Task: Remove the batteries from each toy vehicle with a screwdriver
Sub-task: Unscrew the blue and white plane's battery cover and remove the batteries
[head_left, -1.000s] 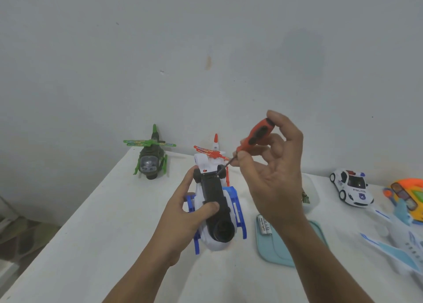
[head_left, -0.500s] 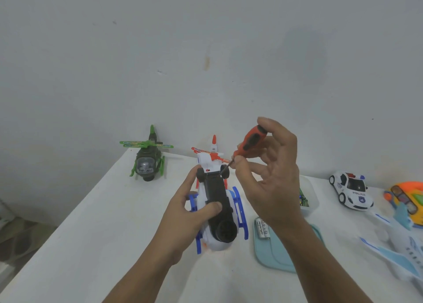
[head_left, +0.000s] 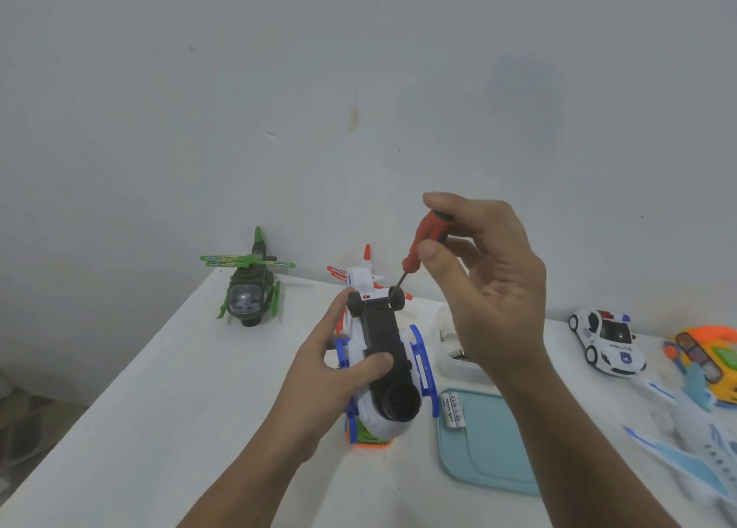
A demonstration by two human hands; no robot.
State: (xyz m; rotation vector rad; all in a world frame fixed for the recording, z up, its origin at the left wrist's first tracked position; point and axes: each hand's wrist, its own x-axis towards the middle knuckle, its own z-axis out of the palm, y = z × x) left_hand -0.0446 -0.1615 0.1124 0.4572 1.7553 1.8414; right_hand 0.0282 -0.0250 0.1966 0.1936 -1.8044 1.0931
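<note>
Now, left hand tight around the upturned toy helicopter, right hand tight around the screwdriver.

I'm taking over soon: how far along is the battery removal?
Done: two batteries lie on the teal tray. In hand: the left hand holds the white helicopter belly-up while the right hand pinches the screwdriver, tip at its underside. Possibly left: green helicopter, police car, plane, orange toy; whether any is already emptied cannot be told.
</note>
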